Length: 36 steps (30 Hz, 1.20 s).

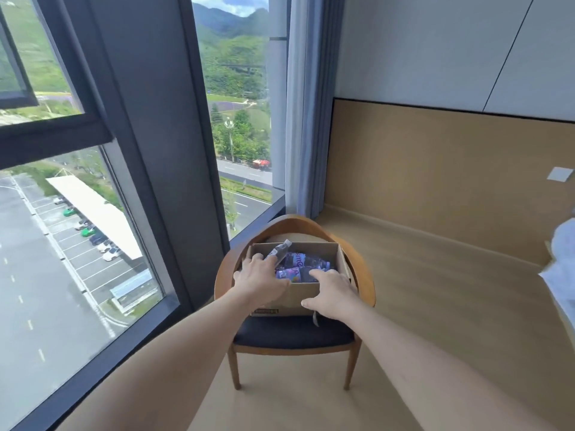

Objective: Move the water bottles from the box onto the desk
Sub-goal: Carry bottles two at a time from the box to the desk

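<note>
An open cardboard box (303, 295) sits on the seat of a wooden chair (364, 275). Several water bottles with purple labels (298, 265) lie inside it. One clear bottle (280, 251) tilts up at the box's back left corner, its cap above the rim. My left hand (259, 279) reaches in over the left side, fingers curled around that bottle's lower part. My right hand (334, 295) lies spread over the front right rim, fingertips touching the bottles and thumb outside the front wall. The desk is out of view.
The chair stands by a floor-to-ceiling window (77, 228) on the left, with a grey curtain (306, 119) behind it. Light wooden floor (435, 321) stretches right to a wood-panelled wall (435, 181). White fabric (563, 269) pokes in at the right edge.
</note>
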{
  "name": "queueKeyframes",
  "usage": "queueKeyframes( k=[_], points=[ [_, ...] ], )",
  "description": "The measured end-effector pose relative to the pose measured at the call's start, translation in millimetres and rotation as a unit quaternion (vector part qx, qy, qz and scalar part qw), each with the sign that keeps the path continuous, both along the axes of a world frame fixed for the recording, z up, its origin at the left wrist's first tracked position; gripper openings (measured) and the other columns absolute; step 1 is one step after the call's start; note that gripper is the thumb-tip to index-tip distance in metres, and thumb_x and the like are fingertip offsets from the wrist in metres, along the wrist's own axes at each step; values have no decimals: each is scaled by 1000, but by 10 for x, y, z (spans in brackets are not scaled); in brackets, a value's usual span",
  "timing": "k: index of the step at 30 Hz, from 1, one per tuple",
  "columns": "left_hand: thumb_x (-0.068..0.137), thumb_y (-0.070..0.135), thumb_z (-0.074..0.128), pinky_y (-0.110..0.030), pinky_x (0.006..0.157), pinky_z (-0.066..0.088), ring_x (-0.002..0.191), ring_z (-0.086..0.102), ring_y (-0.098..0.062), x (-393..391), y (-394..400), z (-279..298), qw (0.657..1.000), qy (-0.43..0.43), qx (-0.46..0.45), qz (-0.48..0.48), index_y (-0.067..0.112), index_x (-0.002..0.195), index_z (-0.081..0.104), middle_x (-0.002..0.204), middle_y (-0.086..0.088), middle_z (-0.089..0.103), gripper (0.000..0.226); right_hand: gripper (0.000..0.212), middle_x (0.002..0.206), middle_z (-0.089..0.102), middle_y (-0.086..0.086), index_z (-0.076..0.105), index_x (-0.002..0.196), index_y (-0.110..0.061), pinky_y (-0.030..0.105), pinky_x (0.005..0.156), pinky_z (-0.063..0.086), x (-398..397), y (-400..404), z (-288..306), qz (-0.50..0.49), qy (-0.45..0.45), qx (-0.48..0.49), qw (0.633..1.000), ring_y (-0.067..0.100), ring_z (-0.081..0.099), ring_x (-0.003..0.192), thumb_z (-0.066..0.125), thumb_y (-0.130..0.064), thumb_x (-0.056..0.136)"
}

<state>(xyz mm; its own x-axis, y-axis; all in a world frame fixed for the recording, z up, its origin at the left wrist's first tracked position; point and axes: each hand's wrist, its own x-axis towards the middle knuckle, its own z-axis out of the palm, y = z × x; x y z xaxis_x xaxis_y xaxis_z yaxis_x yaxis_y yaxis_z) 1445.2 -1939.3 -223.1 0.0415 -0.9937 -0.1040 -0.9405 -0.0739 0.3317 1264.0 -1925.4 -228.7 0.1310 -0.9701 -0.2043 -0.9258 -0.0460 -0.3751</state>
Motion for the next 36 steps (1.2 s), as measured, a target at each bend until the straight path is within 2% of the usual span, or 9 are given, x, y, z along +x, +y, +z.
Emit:
queueKeyframes(
  k=[6, 15, 20, 23, 25, 28, 31, 34, 36],
  points=[
    [90, 55, 62, -48, 100, 44, 129, 44, -28, 140, -719, -295, 999, -3, 31, -14, 30, 144, 46, 140, -3, 50, 62, 77, 151, 46, 6, 36, 154, -33, 48, 110, 44, 232, -758, -231, -10, 10, 37, 999, 31, 42, 137, 71, -52, 88],
    [84, 50, 69, -45, 97, 45, 127, 46, -25, 298, -1984, -926, 996, 21, 82, 31, 27, 142, 46, 136, -2, 53, 66, 77, 149, 47, 8, 37, 153, -29, 49, 108, 45, 366, -2129, -896, 7, 28, 103, 994, 32, 45, 136, 72, -50, 88],
    [86, 47, 69, -46, 100, 50, 126, 48, -25, 300, -2779, -1305, 986, 44, 137, 79, 26, 143, 44, 139, -2, 53, 65, 76, 149, 47, 9, 38, 153, -22, 45, 105, 47, 393, -2889, -1346, -13, -11, 181, 983, 31, 48, 134, 72, -44, 89],
    [89, 46, 68, -42, 103, 47, 133, 46, -27, 272, -3176, -1516, 983, 47, 154, 86, 24, 151, 39, 146, -4, 50, 71, 71, 146, 52, 10, 43, 149, -16, 41, 103, 48, 416, -3280, -1568, -94, -70, 235, 965, 30, 52, 131, 73, -42, 90],
    [90, 45, 67, -41, 103, 46, 134, 45, -28, 252, -3407, -1674, 981, 46, 166, 91, 22, 153, 37, 147, -6, 49, 73, 71, 143, 56, 11, 44, 145, -11, 39, 99, 50, 449, -3500, -1740, -205, -136, 267, 932, 30, 56, 126, 77, -39, 88],
    [90, 41, 66, -42, 104, 44, 133, 45, -29, 244, -3679, -1934, 977, 53, 184, 99, 19, 150, 38, 144, -8, 49, 71, 76, 142, 55, 15, 43, 145, -5, 37, 94, 50, 525, -3736, -2064, -349, -216, 316, 855, 33, 57, 123, 81, -31, 85],
    [90, 36, 66, -43, 108, 41, 139, 39, -31, 228, -3850, -2200, 973, 58, 195, 108, 18, 154, 32, 151, -8, 43, 75, 72, 138, 58, 18, 50, 140, -3, 49, 102, 52, 586, -3901, -2383, -467, -288, 345, 761, 38, 58, 120, 82, -35, 84],
    [91, 34, 70, -46, 121, 31, 153, 22, -30, 189, -3959, -2465, 969, 60, 210, 113, 18, 162, 18, 166, -8, 26, 89, 76, 145, 50, 16, 48, 143, -9, 56, 97, 54, 621, -4034, -2622, -560, -332, 390, 650, 42, 54, 125, 83, -39, 83],
    [92, 34, 70, -47, 123, 28, 156, 16, -28, 164, -4030, -2621, 966, 61, 226, 112, 19, 163, 14, 169, -7, 20, 92, 81, 143, 50, 15, 47, 140, -10, 58, 96, 54, 633, -4098, -2785, -598, -335, 388, 616, 41, 54, 125, 88, -40, 76]
  ],
)
